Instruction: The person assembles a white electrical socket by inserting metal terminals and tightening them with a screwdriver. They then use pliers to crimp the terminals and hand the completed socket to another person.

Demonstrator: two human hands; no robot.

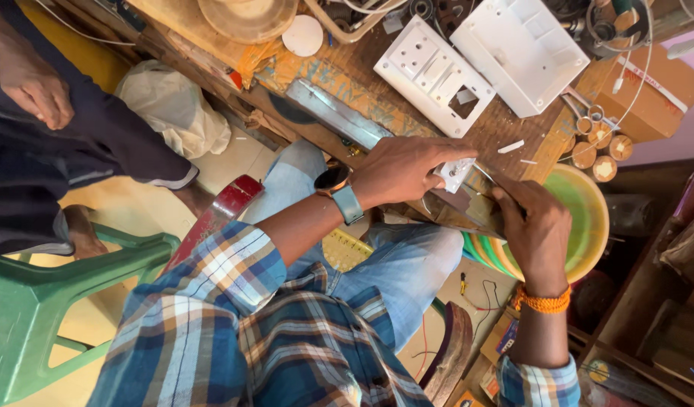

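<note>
The left hand pinches a small white plastic switch module between thumb and fingertips, holding it at the near edge of the worn wooden tabletop. The right hand is pressed together around a thin metal tool whose tip reaches toward the module; its kind cannot be made out. To work cleanly, the module is best kept steady against the edge while the tool presses gently, so it does not slip toward the left fingers. Just behind lies a white plastic switch plate with a square cut-out, and beside it a plain white plastic cover. A green and yellow plastic bowl crowds the right wrist, leaving little room there; more room lies over the lap in blue jeans.
</note>
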